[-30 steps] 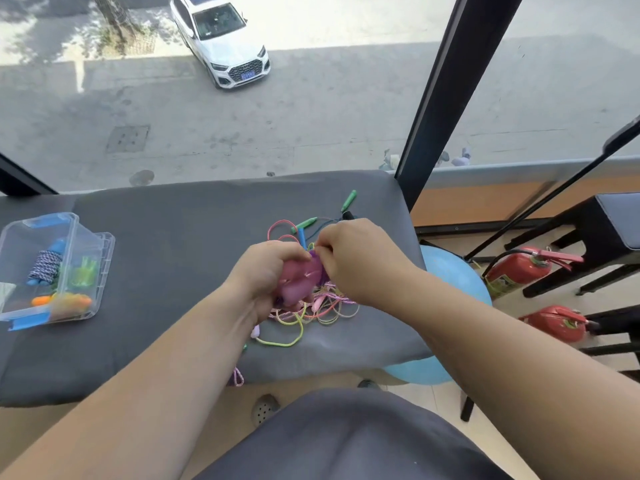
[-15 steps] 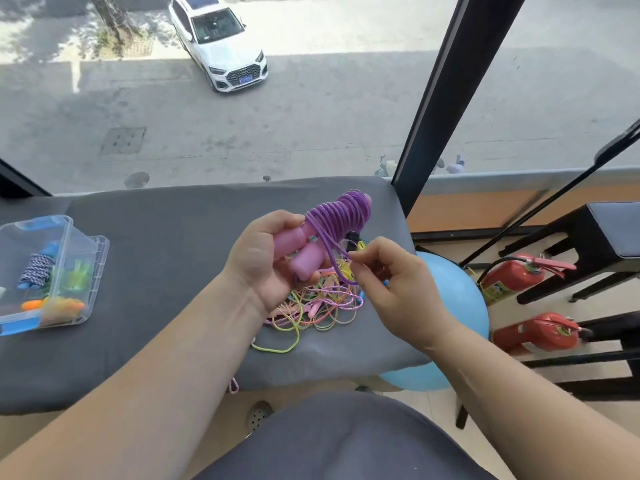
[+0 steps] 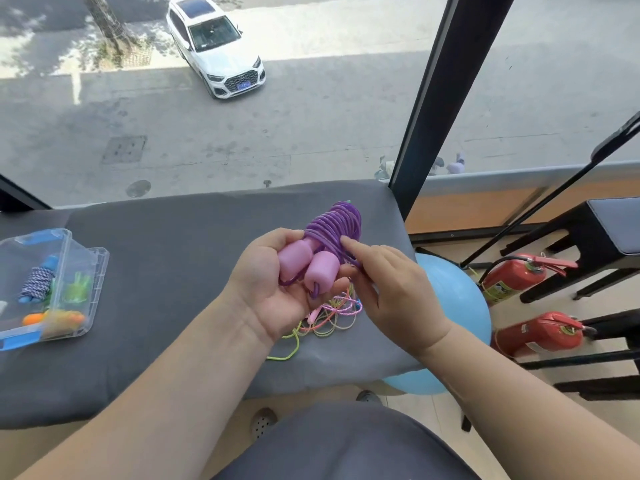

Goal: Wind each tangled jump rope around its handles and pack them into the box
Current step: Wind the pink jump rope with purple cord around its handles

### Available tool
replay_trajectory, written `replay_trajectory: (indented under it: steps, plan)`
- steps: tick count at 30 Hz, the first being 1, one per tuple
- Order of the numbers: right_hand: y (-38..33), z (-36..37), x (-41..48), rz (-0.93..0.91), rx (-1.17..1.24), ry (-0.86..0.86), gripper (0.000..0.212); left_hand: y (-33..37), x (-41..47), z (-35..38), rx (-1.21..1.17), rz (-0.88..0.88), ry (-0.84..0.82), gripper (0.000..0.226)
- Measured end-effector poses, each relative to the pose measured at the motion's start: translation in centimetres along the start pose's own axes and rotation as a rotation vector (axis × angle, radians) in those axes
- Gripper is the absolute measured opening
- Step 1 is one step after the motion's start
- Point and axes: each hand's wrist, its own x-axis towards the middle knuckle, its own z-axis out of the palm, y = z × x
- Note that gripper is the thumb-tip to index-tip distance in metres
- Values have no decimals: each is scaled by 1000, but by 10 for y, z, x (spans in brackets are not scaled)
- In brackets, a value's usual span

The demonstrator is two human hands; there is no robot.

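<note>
Over grey table (image 3: 173, 271), gripping nearly wound purple rope (image 3: 332, 230) in left hand (image 3: 273, 292), pressing coil with forefinger of right hand (image 3: 391, 289), any pinch unclear; next, likely tuck tail, carry to box (image 3: 100, 265) at nine o'clock.

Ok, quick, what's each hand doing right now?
Left hand: closed, holding the purple jump rope.
Right hand: touching its coils; grip cannot be told.

I look out on a sunlit street (image 3: 311, 133) — white car (image 3: 216, 53) at eleven o'clock, black window post (image 3: 446, 98) at one; red extinguishers (image 3: 516, 278) and a blue ball (image 3: 453, 299) at three.
</note>
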Motion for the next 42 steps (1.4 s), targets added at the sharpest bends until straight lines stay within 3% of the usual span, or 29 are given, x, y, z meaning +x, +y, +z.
replay_trajectory:
  steps: [5,9,13,18,20,23,26,28,31,33,36,38,42]
  plan:
    - [8,0,-3,-142,-184,6,39,1,8,2,-9,-31,101,30]
    - [0,1,-6,-78,-94,28,34,-3,14,0,-33,-39,109,27]
    - [-11,-3,1,42,26,67,43,-4,17,-3,-24,-82,83,31]
    - [-14,-13,16,14,122,52,63,-3,15,-1,46,-93,92,24]
    - [-13,-11,20,21,83,61,56,-3,10,3,109,-85,51,22]
    - [-12,-8,23,71,112,64,38,-2,7,7,331,33,71,26]
    - [-15,-13,27,384,416,70,29,0,5,8,681,265,155,53]
    - [-17,-13,31,566,573,37,30,-5,10,2,763,486,113,53]
    - [-27,-11,34,658,767,3,27,-22,20,-6,606,622,-142,57]
    - [-31,-7,35,690,811,-9,21,-29,21,-4,479,651,-217,55]
    - [-31,-4,36,685,749,-110,27,-28,22,4,352,652,-66,44]
    - [-32,-5,37,651,704,-169,12,-23,25,4,296,628,56,52]
    - [-26,-10,34,753,633,-215,5,-12,25,0,214,490,182,43]
